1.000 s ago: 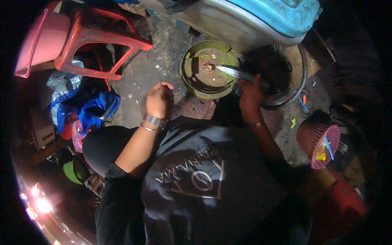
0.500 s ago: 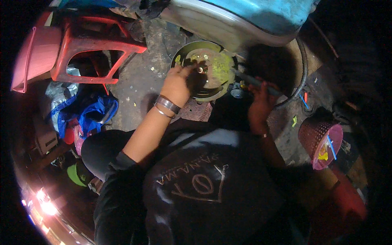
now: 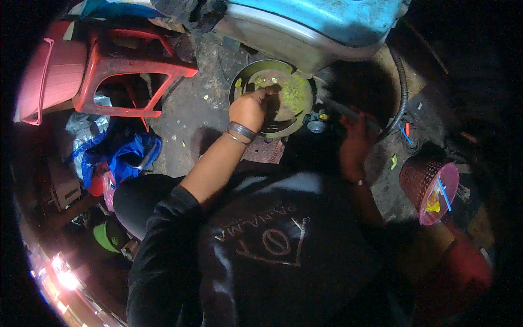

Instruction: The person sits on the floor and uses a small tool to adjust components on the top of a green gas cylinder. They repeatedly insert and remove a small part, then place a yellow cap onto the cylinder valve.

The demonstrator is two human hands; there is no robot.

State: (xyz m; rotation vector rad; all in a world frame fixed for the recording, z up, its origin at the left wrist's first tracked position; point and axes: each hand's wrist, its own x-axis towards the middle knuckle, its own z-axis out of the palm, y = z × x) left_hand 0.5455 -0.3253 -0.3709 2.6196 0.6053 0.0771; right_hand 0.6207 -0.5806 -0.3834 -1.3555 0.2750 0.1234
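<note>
My left hand [image 3: 248, 111], with metal bangles at the wrist, reaches over a round yellow-green metal top with a raised rim [image 3: 294, 92], like that of a gas cylinder. Its fingers are bent at the centre, hiding the fitting there; what they grip is unclear. My right hand [image 3: 357, 136], in shadow to the right, is closed on the dark handle of a knife [image 3: 346, 111], pointed toward the metal top. A small metal fitting with a yellow part [image 3: 317, 125], perhaps a regulator, sits just right of the rim.
A cyan-and-grey appliance [image 3: 316, 19] stands beyond. At left are a red plastic stool [image 3: 122, 52], a pink tub [image 3: 60, 82] and blue bags [image 3: 122, 155]. At right, a black hose [image 3: 402, 90] curves near a pink basket [image 3: 414, 182]. A light glares at lower left.
My left hand has moved up and right from outside the rim onto the metal top's centre. My right hand has drawn slightly right and down with the knife, away from the centre.
</note>
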